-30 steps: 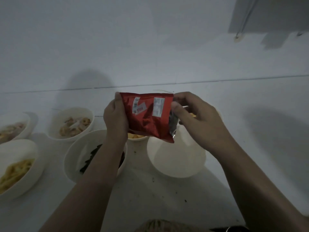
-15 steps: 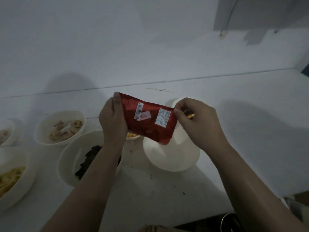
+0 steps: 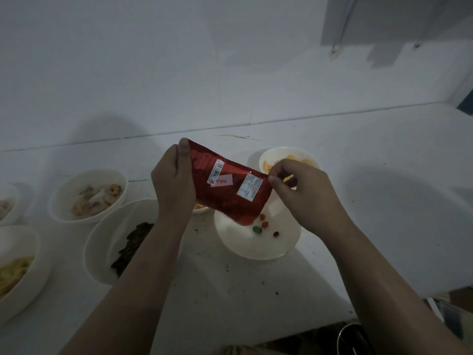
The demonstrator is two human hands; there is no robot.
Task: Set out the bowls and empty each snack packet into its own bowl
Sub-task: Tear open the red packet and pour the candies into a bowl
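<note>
I see the red packet (image 3: 231,190) tilted over the white bowl (image 3: 256,248), my left hand (image 3: 174,185) gripping its raised end and my right hand (image 3: 303,192) pinching the top corner; light, crinkly and likely slippery, it seems best held by its edges.

We see a white tabletop (image 3: 384,201), speckled with dark crumbs, meeting a plain white wall (image 3: 179,73) along its far edge. The light is dim, and soft shadows lie across both. A grey panel (image 3: 409,19) hangs on the wall above the far right corner.
</note>
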